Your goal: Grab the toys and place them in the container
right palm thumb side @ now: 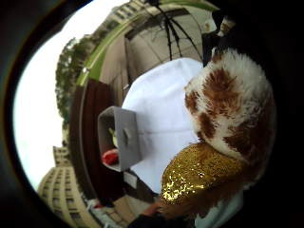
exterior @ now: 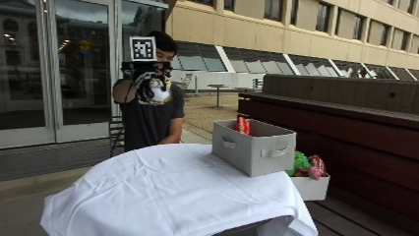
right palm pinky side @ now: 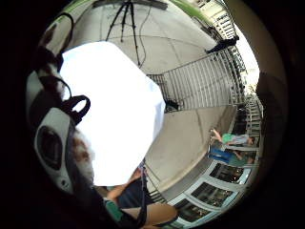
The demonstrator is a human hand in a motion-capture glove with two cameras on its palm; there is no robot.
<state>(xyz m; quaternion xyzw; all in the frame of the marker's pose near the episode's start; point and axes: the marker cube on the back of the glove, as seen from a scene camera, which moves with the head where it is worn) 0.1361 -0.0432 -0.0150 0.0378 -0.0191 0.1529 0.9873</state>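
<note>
Right thumb side palm view: plush toy point(right palm thumb side: 228, 109), white fur with brown patches and a gold sequin part, fills much of view, close to palm. Beyond it, white-clothed table point(right palm thumb side: 161, 123). Grey fabric container point(right palm thumb side: 121, 137) stands at table's edge; something red point(right palm thumb side: 110, 156) shows inside.

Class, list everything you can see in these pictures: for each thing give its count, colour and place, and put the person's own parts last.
Plush toy: one, white with brown patches and a gold glittery part, held up high above the table.
Grey fabric bin: one, on the table's far corner, a red toy sticking out.
White box: one, beside the table, holding green and red toys.
Tablecloth: one, white, covering the table.
Right hand: black-gloved, grips the plush toy.
</note>
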